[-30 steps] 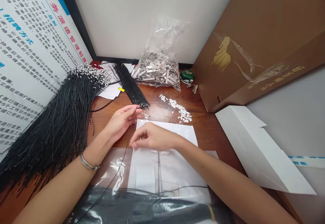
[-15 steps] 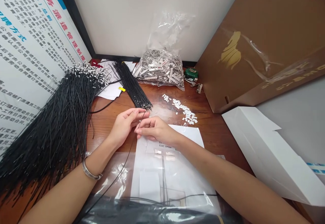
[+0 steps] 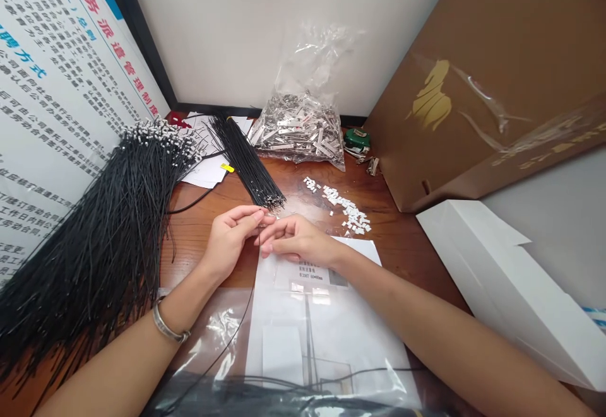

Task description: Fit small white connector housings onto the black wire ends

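Note:
A thin black wire [image 3: 243, 316] runs up from the plastic bag in front of me to my left hand [image 3: 230, 240]. That hand's thumb and index finger pinch the wire close to its upper end. My right hand [image 3: 303, 240] is beside it, fingers stretched out and a little apart, with the fingertips next to the wire just below the pinch. Whether they touch the wire is hard to see. Just beyond both hands lies a bundle of black wires [image 3: 249, 168] with bare-looking tips. Small white connectors [image 3: 350, 209] are scattered to the right.
A big heap of black wires with white ends [image 3: 127, 202] leans at the left. Behind stands a clear bag of metal pieces [image 3: 303, 127], near a green tape measure [image 3: 357, 139]. A brown box [image 3: 473, 76] and white carton [image 3: 511, 291] flank the right. Printed paper [image 3: 279, 303] lies under plastic.
My right hand has shifted slightly right and its fingers have loosened from the wire. The left hand has drawn slightly left, still pinching the wire, which hangs straighter below it.

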A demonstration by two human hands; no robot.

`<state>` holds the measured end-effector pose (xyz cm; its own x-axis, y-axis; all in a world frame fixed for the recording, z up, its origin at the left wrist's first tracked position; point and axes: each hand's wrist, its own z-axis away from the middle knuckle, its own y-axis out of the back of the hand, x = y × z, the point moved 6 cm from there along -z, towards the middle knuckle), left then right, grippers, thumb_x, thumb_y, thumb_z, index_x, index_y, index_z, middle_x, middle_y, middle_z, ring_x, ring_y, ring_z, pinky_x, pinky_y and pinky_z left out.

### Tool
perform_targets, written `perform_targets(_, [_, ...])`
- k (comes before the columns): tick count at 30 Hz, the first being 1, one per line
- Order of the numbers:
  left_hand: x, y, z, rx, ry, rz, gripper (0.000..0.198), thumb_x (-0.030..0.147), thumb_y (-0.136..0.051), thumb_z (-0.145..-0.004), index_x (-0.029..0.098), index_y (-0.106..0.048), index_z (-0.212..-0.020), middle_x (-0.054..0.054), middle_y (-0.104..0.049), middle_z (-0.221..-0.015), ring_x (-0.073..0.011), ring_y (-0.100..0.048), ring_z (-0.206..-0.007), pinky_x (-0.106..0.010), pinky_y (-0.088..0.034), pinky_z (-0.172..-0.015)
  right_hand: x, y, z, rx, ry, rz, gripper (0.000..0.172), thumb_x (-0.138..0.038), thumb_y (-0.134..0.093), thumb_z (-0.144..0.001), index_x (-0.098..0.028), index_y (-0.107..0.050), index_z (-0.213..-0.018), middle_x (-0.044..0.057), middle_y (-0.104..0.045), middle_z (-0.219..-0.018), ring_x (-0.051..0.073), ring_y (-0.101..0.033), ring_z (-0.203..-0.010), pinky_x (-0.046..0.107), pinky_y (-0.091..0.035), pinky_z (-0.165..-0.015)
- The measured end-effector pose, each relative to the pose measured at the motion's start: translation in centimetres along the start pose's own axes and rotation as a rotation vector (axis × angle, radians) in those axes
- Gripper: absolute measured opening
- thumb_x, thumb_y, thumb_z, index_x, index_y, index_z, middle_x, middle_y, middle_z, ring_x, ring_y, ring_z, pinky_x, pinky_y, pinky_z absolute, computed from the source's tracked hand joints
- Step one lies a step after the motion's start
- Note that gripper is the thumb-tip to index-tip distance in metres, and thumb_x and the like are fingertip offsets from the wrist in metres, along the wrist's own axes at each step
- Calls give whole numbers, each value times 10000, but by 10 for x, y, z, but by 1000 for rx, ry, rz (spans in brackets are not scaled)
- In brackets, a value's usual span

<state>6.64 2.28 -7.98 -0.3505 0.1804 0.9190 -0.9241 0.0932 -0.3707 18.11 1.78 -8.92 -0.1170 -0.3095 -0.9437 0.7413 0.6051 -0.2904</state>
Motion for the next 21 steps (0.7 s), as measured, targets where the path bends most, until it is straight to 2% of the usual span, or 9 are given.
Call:
perform_targets(4, [3, 1, -1, 37, -24, 89, 192, 292, -811, -670, 156, -732, -781, -44, -739, -705, -156, -686, -704, -283, -543, -749, -5, 21, 0, 255, 173, -83, 219, -330, -778, -685, -174, -677, -800, -9, -683, -670, 21, -324, -368, 208, -181, -353])
perform_targets(7, [3, -1, -1, 15, -13, 71, 190, 306, -793, -693, 152, -739, -789, -41, -726, -682, -149, -674, -689, -264, -538, -707, -6, 27, 1, 368, 243, -105, 239, -360, -783, -685, -177, -665, -784, -24, -638, -617, 28, -332, -381, 213, -194, -365])
perform_targets(11, [3, -2, 1, -39, -20, 28, 213, 330, -777, -714, 149, -739, -820, -48, -724, -690, -146, -656, -670, -247, -529, -638, -5, 26, -1, 359, 243, -128, 245, -362, -787, -685, -179, -684, -812, -55, -566, -543, 31, -322, -379, 214, -195, -373])
perform_targets(17, [0, -3, 1, -100, 1, -50, 253, 283, -766, -737, 164, -711, -954, -26, -720, -671, -138, -646, -624, -254, -520, -640, -4, 27, -1, 304, 222, -106, 236, -353, -782, -691, -184, -705, -837, -52, -566, -550, 38, -333, -399, 213, -206, -381])
perform_targets(21, [-1, -2, -1, -118, 4, -91, 276, 288, -770, -735, 159, -698, -969, -24, -720, -662, -138, -650, -622, -250, -523, -630, -4, 27, -1, 284, 216, -102, 223, -347, -777, -701, -180, -708, -832, -41, -586, -572, 34, -335, -402, 211, -202, -380])
